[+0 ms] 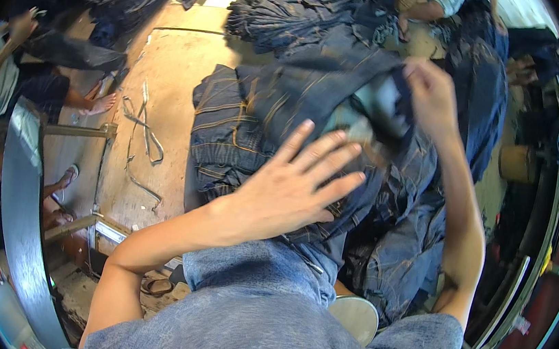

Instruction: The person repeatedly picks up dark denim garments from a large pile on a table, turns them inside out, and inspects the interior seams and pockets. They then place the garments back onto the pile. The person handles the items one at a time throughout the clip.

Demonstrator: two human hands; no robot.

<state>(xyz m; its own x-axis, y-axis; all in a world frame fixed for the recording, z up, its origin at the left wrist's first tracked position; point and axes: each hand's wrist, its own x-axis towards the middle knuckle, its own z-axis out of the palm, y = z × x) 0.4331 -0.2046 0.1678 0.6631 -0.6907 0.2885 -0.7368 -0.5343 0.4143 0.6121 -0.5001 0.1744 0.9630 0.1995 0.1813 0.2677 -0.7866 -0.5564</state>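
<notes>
A dark blue pair of jeans lies across a stack in front of me, partly lifted at its right end and blurred there. My right hand is closed on the raised edge of the jeans, at the far right of the stack. A lighter blue-grey inner side of the cloth shows beside that hand. My left hand is spread flat, palm down, over the near part of the pile. Whether its palm presses on the cloth cannot be seen. Under it sit folded jeans with orange stitching.
Heaps of dark denim lie beyond and along the right side. A pale wooden table on the left bears a loose fabric strip. Co-workers' limbs show at far left and top right. A metal-framed bench stands at left.
</notes>
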